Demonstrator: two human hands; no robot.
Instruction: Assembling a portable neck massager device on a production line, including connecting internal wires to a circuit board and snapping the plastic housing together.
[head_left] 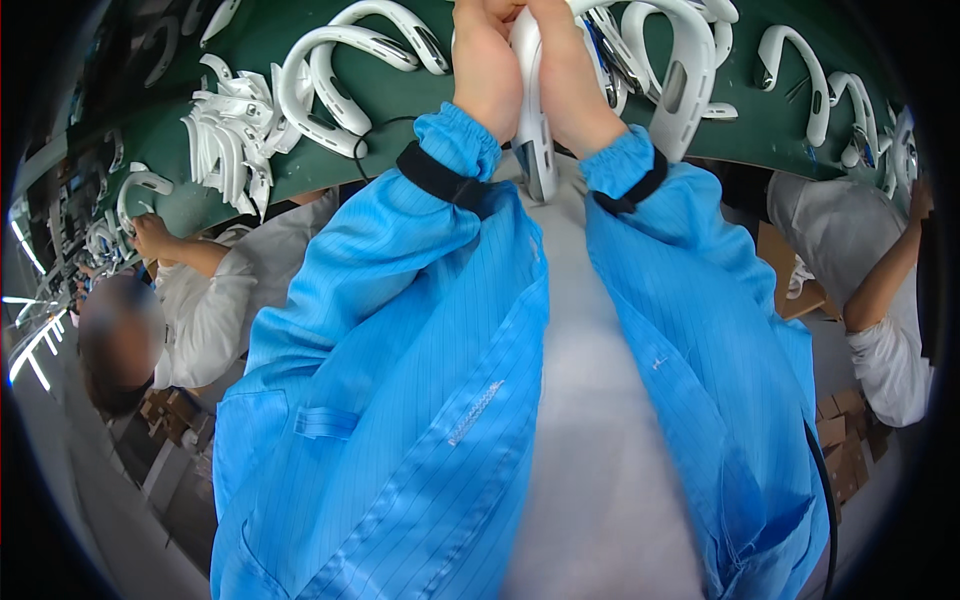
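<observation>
We locate the white U-shaped device (688, 85) at the near edge of the dark green tabletop (756, 122), in front of the wearer's chest. One of its arms passes between the left hand (488, 75) and the right hand (573, 85); the other arm stands to the right of the right hand. Both hands are against the device at the upper edge of the view, which cuts off most of the fingers; we cannot tell whether they are pinching it or spread. For containers, we note an open cardboard box (770, 250) below the tabletop on the right, with whitish material (798, 278) at its opening. Stacked cardboard boxes (845, 445) stand lower right and further cardboard boxes (175, 412) lower left; we cannot tell their contents. On the tabletop we find a loose heap of white shell parts (230, 145), piled directly on the surface. Just beside the heap, to its right, lie white curved devices (345, 45), with a thin dark cable (385, 124) near them. Another curved white unit (812, 90) lies toward the right. At far left, we see a co-worker's hand (152, 236) near a white curved piece (147, 183).
</observation>
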